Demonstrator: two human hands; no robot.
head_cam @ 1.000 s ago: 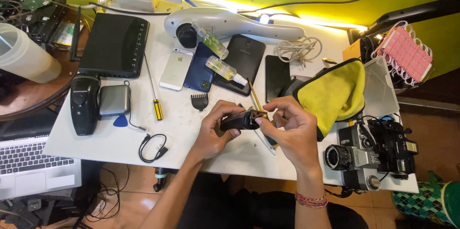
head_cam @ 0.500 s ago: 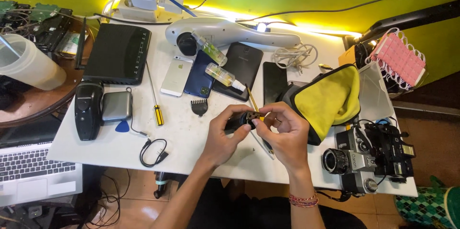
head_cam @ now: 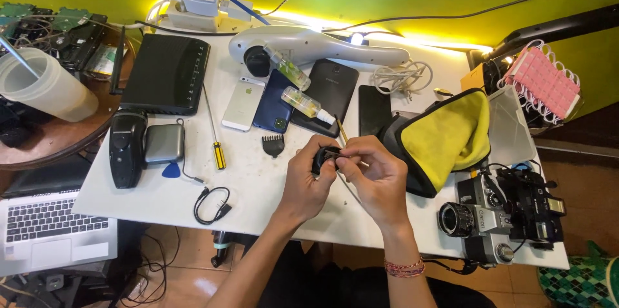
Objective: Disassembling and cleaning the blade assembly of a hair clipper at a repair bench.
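A small black gadget (head_cam: 324, 159) is held just over the bench (head_cam: 258, 185), clamped between both hands: left hand (head_cam: 308, 182) curled under it, right hand (head_cam: 374, 176) pinching from the side. Most of it's hidden by fingers, so its kind can't be made out. Nearby, a black pouch (head_cam: 438, 140) is seen gaping, yellow lining showing.

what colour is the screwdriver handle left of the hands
Yellow with a black tip, on the screwdriver; head view.

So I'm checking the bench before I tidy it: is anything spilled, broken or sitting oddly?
No spill shows. Two small dropper bottles lie on their sides across the phones. The hands hold a small black part; a loose comb attachment lies beside them.
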